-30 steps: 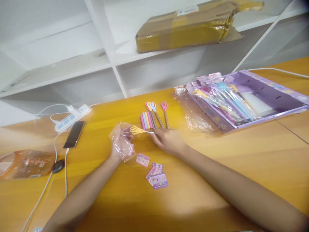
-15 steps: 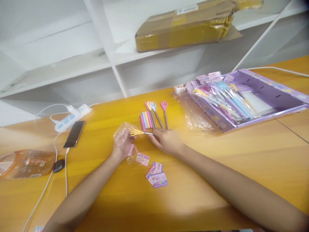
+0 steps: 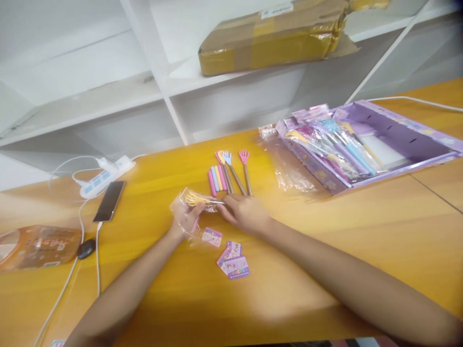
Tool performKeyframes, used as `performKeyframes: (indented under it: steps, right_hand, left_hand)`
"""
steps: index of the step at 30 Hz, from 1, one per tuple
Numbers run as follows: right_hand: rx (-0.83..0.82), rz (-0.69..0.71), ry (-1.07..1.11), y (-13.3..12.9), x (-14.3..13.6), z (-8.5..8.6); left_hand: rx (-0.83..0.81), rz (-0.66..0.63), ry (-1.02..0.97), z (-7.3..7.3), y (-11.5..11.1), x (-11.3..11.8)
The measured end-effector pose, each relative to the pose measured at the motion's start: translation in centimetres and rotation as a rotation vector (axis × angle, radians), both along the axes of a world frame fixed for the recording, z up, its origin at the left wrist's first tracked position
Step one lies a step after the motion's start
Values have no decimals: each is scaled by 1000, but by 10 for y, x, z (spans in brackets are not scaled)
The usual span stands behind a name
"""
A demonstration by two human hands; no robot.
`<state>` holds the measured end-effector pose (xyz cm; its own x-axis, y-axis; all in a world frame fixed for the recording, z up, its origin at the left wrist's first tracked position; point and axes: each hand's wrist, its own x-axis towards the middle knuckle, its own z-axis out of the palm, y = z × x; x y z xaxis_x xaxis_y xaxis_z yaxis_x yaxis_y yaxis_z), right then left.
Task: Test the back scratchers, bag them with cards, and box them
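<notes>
The yellow scratcher (image 3: pixel 194 198) runs from right grip (image 3: pixel 248 213), closed around it, to left grip (image 3: pixel 186 220), pinching clear bag (image 3: pixel 177 205).

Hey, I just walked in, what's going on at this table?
A person is handling a yellow claw-headed stick and a clear plastic bag. The left hand holds the bag around the claw end, which looks to be inside it, while the right hand grips the stem. Beyond the hands lie similar sticks and a row of coloured rods; small printed cards lie nearer. Packaged sticks fill part of the purple box.
</notes>
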<state>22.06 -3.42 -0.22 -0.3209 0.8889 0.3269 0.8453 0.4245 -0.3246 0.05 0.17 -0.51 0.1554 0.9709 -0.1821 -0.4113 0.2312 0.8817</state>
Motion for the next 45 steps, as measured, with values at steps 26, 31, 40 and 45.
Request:
performKeyframes:
  steps: [26,31,40,45]
  right_hand:
    - [-129,-8,189,0,1,5]
    - [-105,11,259,3,3,3]
    - [-67,233,195,7,5,-2]
    - [-64,263,141,9,3,-5]
  left_hand:
    - [98,-43,8,12,0,-3]
    - [18,62,-114,11,8,-6]
    - [47,-38,-47,14,4,-3]
    - [104,-146,30,11,0,-3]
